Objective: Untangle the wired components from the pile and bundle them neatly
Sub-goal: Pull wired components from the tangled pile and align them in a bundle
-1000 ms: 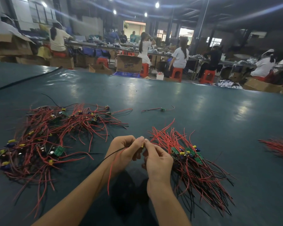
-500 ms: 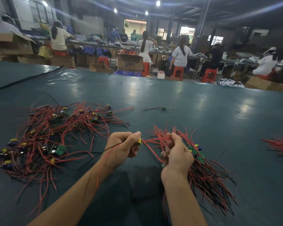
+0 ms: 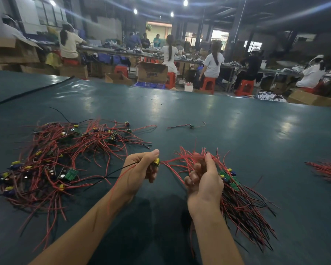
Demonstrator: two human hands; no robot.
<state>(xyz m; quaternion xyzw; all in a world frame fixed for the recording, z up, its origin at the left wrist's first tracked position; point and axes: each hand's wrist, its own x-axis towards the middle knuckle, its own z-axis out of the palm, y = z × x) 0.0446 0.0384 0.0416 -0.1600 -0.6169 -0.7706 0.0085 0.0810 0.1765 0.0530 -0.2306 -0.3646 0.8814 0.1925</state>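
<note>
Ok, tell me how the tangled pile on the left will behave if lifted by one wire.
Probably floppy: the tangled pile is thin, curling wires. Crossed strands would likely drag neighbours along. Small boards: probably light.

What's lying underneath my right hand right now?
Under the right hand lies the bundle of red and black wires with green boards. The part beneath the palm is hidden.

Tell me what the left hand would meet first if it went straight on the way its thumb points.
Probably the red wire ends of the bundle gripped by the right hand; the left hand, holding a component, points right toward them. Depth is unclear.
</note>
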